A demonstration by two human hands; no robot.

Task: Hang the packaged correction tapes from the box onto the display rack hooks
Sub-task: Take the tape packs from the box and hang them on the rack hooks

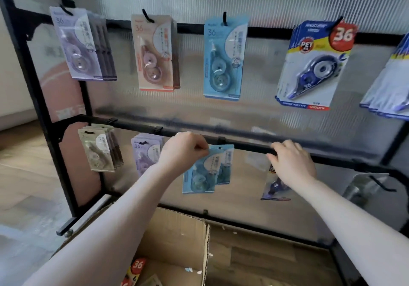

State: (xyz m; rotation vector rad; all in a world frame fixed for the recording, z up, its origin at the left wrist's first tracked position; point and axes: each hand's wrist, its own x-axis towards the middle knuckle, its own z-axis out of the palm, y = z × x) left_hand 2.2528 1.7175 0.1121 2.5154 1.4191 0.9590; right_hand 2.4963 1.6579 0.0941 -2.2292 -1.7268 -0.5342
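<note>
Your left hand [184, 150] pinches the blue pack [205, 170] by its top corner, long axis hanging down, its hole just below the lower bar [243, 145] and its hook [221, 140]. Your right hand [292, 163] curls over that bar further right, holding no pack, so the left does the hanging.

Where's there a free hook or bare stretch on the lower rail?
Bare hook at the rail's far right, beyond the right hand. Open rail between both hands. Crowded left of the left hand: beige packs, purple packs, blue packs.
</note>
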